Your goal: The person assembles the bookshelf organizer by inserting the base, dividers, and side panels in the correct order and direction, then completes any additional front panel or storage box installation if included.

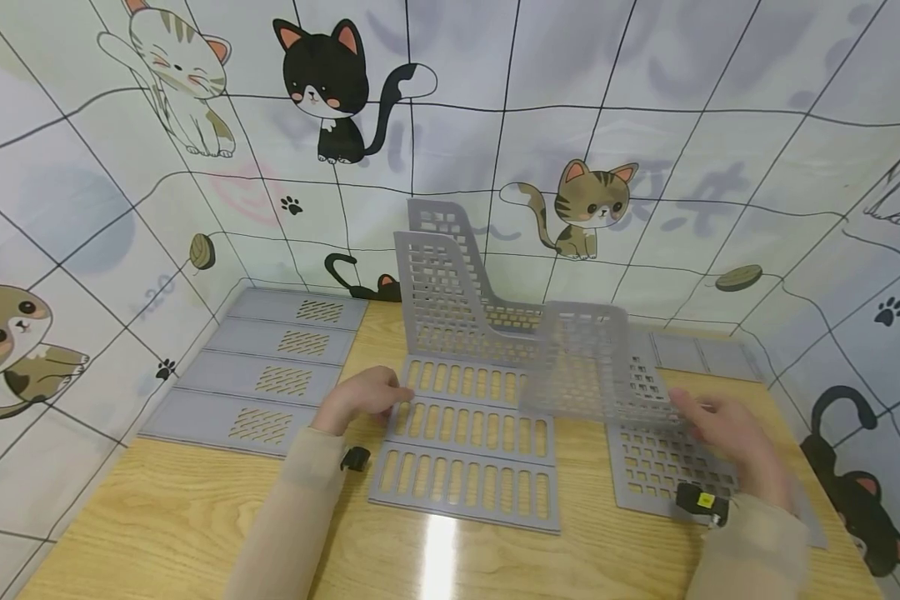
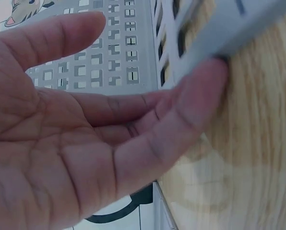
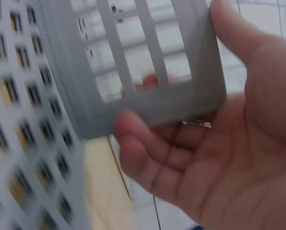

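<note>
In the head view my left hand (image 1: 367, 392) is at the left edge of a grey slotted panel (image 1: 465, 446) lying on the table. The left wrist view shows the fingers bent loosely, fingertips against the panel's edge, thumb apart. My right hand (image 1: 731, 429) holds a grey perforated panel by its corner (image 3: 200, 91), thumb on one edge and fingers around the other. That panel (image 1: 581, 358) is raised and blurred in the head view. Behind the slotted panel stands a grey stepped perforated frame (image 1: 442, 292); how the pieces join is unclear.
Several flat grey panels with slit patterns (image 1: 270, 367) lie on the left of the wooden table (image 1: 217, 525). Another perforated panel (image 1: 667, 475) lies under my right hand. Plain grey panels (image 1: 697, 354) lie at the back right. Cat-patterned sheeting (image 1: 457, 108) surrounds the table.
</note>
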`<state>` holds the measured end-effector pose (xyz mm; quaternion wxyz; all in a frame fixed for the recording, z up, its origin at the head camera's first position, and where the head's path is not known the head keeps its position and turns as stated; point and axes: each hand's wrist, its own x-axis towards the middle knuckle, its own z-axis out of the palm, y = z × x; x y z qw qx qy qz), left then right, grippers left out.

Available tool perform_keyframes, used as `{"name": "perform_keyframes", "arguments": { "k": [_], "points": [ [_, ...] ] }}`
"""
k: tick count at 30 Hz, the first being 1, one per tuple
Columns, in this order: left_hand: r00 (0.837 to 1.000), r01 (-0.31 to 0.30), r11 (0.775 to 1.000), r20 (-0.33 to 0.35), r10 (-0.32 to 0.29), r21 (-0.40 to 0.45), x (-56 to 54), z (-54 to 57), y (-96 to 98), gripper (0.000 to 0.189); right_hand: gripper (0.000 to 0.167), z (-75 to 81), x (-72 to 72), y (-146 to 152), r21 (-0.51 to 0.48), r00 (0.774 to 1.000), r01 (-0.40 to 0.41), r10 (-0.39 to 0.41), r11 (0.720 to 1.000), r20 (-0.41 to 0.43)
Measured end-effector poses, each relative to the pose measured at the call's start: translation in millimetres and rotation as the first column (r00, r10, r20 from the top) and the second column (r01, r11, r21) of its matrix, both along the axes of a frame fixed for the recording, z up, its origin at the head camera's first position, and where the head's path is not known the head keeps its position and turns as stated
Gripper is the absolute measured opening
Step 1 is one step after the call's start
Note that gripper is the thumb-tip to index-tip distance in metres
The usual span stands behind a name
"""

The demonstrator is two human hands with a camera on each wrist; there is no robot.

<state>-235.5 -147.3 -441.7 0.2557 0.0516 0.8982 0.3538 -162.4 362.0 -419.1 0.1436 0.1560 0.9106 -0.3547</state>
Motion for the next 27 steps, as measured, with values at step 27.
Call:
{"name": "perform_keyframes", "arguments": {
  "k": [27],
  "points": [
    [1.000, -0.006, 1.000, 0.005, 0.006, 0.006, 0.8, 1.8, 1.5, 0.034, 0.077, -7.4, -12.2, -41.4, 0.034, 0.960, -0.258, 0.260, 0.966, -0.099]
  ]
}}
